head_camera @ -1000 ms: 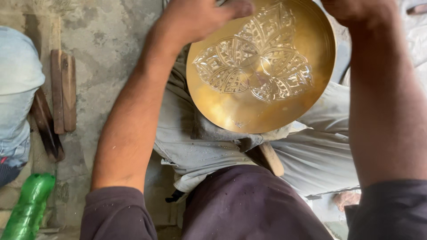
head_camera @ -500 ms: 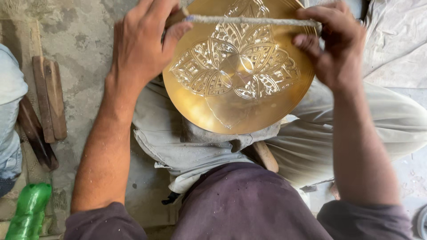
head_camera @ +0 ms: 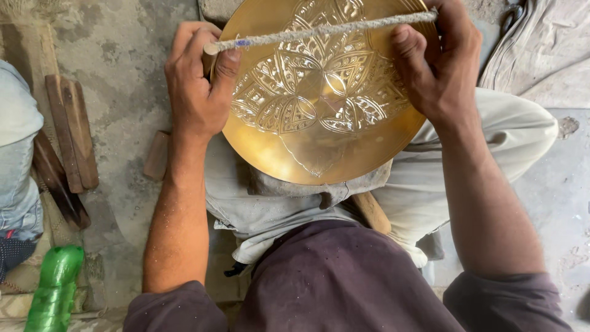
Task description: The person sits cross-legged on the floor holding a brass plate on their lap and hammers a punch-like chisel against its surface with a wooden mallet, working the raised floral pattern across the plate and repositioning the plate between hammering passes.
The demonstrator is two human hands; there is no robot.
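Observation:
A round brass plate [head_camera: 307,154] with an engraved flower pattern rests on my lap, tilted toward me. Across its upper part lies a long thin grey rod [head_camera: 319,31], like a file or scraper. My left hand [head_camera: 196,92] grips the rod's left end at the plate's left rim. My right hand [head_camera: 439,61] grips the rod's right end over the plate's right rim. Both hands press the rod against the engraved face.
Wooden sticks and tools [head_camera: 70,141] lie on the concrete floor at left, beside another person's light-blue clothed leg [head_camera: 18,160]. A green plastic bottle [head_camera: 55,289] lies at the lower left. A wooden handle [head_camera: 372,212] pokes out under the plate. Cloth [head_camera: 541,49] lies at upper right.
The view has tipped down so both hands and the rod show fully. The hands, earlier at the plate's top edge, now hold the rod across the engraved face, lower on the plate.

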